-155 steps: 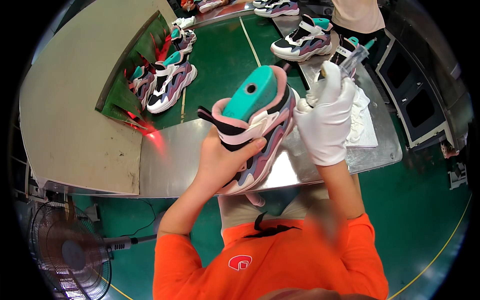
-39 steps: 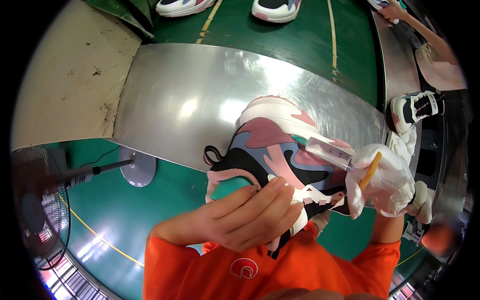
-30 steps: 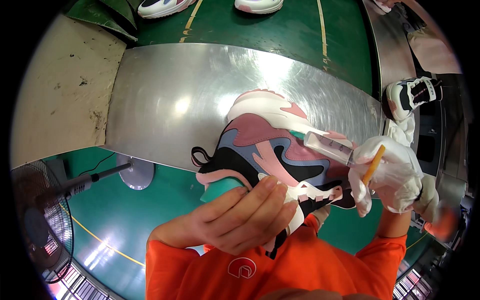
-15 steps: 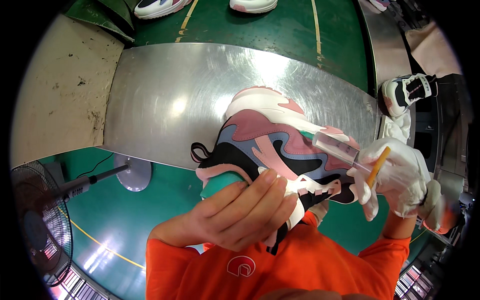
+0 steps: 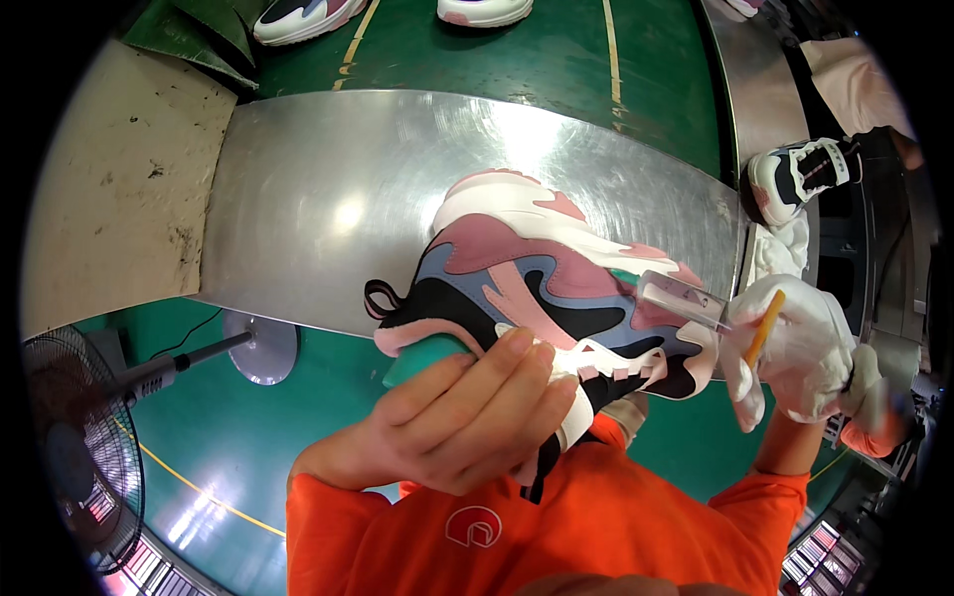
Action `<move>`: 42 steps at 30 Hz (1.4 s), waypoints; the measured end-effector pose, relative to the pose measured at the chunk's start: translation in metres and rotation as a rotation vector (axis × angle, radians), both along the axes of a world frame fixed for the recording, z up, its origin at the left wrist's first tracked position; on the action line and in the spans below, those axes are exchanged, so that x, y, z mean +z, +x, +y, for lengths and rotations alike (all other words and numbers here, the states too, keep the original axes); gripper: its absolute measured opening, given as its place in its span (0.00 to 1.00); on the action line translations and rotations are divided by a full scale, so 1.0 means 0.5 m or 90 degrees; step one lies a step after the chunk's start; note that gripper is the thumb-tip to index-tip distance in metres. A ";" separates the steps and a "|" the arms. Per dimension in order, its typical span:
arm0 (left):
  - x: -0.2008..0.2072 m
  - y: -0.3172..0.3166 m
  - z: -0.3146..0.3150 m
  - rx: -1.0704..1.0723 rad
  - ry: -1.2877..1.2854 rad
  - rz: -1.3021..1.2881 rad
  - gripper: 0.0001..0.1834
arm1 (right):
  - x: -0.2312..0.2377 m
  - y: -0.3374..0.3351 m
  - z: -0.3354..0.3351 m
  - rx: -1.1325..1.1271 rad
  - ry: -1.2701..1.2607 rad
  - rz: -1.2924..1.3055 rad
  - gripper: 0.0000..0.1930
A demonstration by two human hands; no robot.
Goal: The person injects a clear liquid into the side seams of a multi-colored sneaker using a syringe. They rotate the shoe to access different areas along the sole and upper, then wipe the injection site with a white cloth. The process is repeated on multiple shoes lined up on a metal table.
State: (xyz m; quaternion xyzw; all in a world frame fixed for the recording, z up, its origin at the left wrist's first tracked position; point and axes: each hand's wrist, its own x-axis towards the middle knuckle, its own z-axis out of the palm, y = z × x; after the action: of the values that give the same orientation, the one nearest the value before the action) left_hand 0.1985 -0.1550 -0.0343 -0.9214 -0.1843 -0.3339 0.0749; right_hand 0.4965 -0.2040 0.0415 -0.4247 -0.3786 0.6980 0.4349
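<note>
A pink, blue, black and white sneaker lies tilted on its side over the near edge of the metal bench, white sole facing away from me. My bare left hand grips it by the white tongue and collar, fingers pressed together; a green filling shows in its opening. My right hand, in a white glove, is closed on a clear plastic tool with a broad, boxy end. That end overlaps the shoe's side near the toe; contact cannot be told. A yellow stick slants across the gloved fingers.
The shiny metal bench meets a stained cream panel at left. Beyond lies a green surface with more sneakers. Another sneaker stands at right above a white cloth. A fan stands lower left.
The sneaker and my left hand have shifted slightly left in view. My gloved hand and the clear tool have drawn back a little from the toe, to the right.
</note>
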 end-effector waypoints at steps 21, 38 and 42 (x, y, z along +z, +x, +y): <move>0.009 0.006 0.005 -0.003 -0.027 -0.002 0.07 | -0.003 0.046 -0.034 -0.001 0.054 0.058 0.49; 0.017 0.009 0.005 -0.004 -0.063 0.001 0.13 | -0.024 0.093 -0.094 -0.051 0.071 0.109 0.53; 0.024 0.014 0.007 -0.007 -0.062 0.007 0.13 | -0.033 0.105 -0.114 -0.070 0.076 0.128 0.55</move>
State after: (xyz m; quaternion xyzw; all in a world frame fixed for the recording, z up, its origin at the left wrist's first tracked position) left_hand 0.2053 -0.1517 -0.0224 -0.9268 -0.1945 -0.3199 0.0291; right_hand 0.5488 -0.2608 0.0249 -0.3460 -0.3499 0.6885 0.5328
